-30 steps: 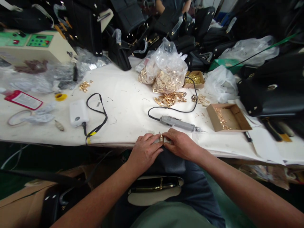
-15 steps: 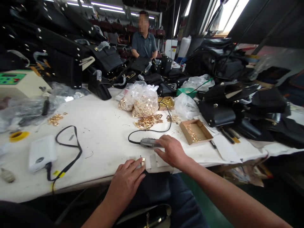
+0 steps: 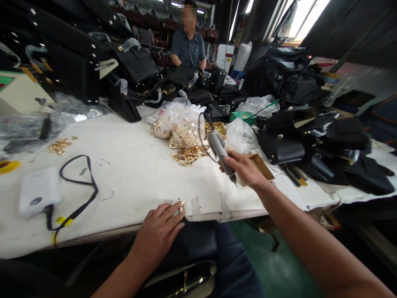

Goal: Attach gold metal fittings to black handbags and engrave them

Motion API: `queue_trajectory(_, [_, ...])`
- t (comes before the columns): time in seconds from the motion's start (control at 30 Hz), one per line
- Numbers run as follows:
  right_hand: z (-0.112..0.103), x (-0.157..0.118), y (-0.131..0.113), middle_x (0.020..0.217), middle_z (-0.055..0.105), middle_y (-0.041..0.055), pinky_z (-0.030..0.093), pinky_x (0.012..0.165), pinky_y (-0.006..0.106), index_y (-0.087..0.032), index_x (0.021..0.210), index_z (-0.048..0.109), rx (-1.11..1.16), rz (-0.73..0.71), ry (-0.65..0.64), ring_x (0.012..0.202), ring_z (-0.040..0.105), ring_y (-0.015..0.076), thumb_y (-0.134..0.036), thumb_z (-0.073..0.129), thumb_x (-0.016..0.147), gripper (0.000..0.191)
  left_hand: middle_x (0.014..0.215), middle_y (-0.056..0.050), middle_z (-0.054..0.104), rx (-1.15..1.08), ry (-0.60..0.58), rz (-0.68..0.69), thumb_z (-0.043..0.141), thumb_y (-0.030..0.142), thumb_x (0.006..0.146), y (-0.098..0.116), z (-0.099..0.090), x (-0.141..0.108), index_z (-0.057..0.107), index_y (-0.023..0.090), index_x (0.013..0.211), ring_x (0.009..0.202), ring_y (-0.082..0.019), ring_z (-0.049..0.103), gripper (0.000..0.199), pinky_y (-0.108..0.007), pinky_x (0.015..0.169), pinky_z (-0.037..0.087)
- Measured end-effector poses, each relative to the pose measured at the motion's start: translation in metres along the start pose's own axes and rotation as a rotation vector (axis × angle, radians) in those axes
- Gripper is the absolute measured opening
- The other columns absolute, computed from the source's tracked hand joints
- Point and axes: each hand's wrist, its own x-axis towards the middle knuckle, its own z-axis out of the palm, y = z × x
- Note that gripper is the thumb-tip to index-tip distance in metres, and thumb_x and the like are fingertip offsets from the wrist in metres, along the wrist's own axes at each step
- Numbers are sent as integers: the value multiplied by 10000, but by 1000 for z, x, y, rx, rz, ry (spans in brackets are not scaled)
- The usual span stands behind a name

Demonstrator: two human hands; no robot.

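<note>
Flat left hand, screwdriver in the right

At six o'clock lies a black handbag [image 3: 195, 246]. At seven, the left hand [image 3: 159, 231] is flattened palm-down, fingertips on a gold metal fitting [image 3: 182, 208], apparently steadying it at the table [image 3: 124, 203] edge. Near three, the right hand [image 3: 243, 167] wraps a grey electric screwdriver [image 3: 218, 145] low, bit downward and unobstructed; its forearm [image 3: 297, 223] slants from five.

Grey tool [image 3: 218, 145], black bag [image 3: 195, 243], plate [image 3: 182, 206] (seemingly gold)

The right hand [image 3: 243, 167] has lifted the screwdriver [image 3: 218, 145].
</note>
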Motion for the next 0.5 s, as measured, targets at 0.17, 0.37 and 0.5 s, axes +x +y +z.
queue_trajectory(0.17, [-14, 26, 17, 781, 660, 14, 553, 658, 317, -198, 913, 595, 455, 35, 298, 657, 639, 169, -494, 689, 813, 326, 1375, -35, 689, 15, -18, 2, 598, 260, 985, 0, 1, -1, 729, 261, 1181, 1156, -301, 617, 236, -428, 871, 524])
queue_trajectory(0.37, [5, 43, 35, 572, 564, -20, 429, 491, 267, -196, 773, 561, 166, -2, 637, 505, 527, 132, -569, 748, 813, 420, 1407, -37, 668, 6, -35, -12, 594, 248, 985, 2, 0, -2, 715, 252, 1202, 1172, -306, 608, 249, -449, 903, 521])
queue_trajectory(0.5, [10, 47, 36, 561, 593, 3, 415, 453, 260, -205, 718, 569, 71, -32, 649, 492, 521, 139, -640, 702, 838, 470, 1399, -44, 672, -5, -33, -21, 582, 237, 987, 3, -2, -1, 718, 255, 1191, 1180, -301, 608, 246, -449, 913, 517])
